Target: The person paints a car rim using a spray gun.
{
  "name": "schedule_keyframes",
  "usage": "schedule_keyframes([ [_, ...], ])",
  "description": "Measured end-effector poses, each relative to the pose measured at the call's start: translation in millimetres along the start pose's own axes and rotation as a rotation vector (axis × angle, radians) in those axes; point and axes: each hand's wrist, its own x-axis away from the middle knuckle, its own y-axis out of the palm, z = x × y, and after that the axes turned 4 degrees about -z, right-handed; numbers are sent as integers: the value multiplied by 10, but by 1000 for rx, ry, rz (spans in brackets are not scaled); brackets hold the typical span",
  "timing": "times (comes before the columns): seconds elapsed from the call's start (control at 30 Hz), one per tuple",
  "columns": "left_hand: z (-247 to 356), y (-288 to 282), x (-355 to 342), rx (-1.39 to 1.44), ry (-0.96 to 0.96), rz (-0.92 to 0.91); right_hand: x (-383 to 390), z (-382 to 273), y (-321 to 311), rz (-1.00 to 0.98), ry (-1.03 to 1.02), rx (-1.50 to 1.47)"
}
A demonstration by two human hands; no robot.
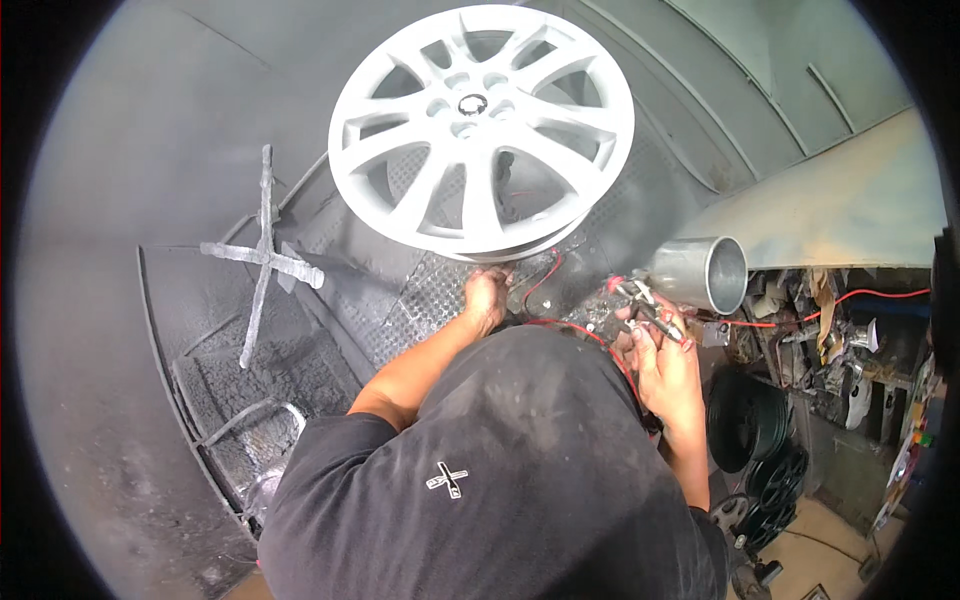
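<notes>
A white multi-spoke wheel rim [482, 190] with a dark centre cap stands raised, face up, in front of me. My left hand [484, 298] is just under its near edge, fingers curled; the wheel hides what they close on. To the right, my right hand [660, 360] is closed around a spray gun [648, 312]. The gun carries a large silver metal cup [698, 272], tilted with its round end to the right. A red hose [575, 326] runs near the gun and past my body. The gun's nozzle side is left of the cup, apart from the wheel.
A grey-coated metal cross stand [266, 258] is at the left, near a bent metal frame [245, 420]. Below the wheel lies a perforated floor plate [425, 310]. Cluttered shelves [840, 360] fill the right side, with dark wheel rims [748, 425] stacked beneath a pale panel [830, 195].
</notes>
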Motion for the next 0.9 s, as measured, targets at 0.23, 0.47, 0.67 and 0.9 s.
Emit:
schedule_keyframes([
  [0.23,-18,-245,-142,11,-88,12,-53,397,-113,245,65,383],
  [0.47,63,-31,-8,82,-223,-5,-27,653,-166,401,108,640],
  [0.67,66,-37,-3,59,-233,-31,-57,524,-59,378,120,423],
  [0.9,76,-29,-42,-54,-318,-57,-147,225,132,337,66,407],
])
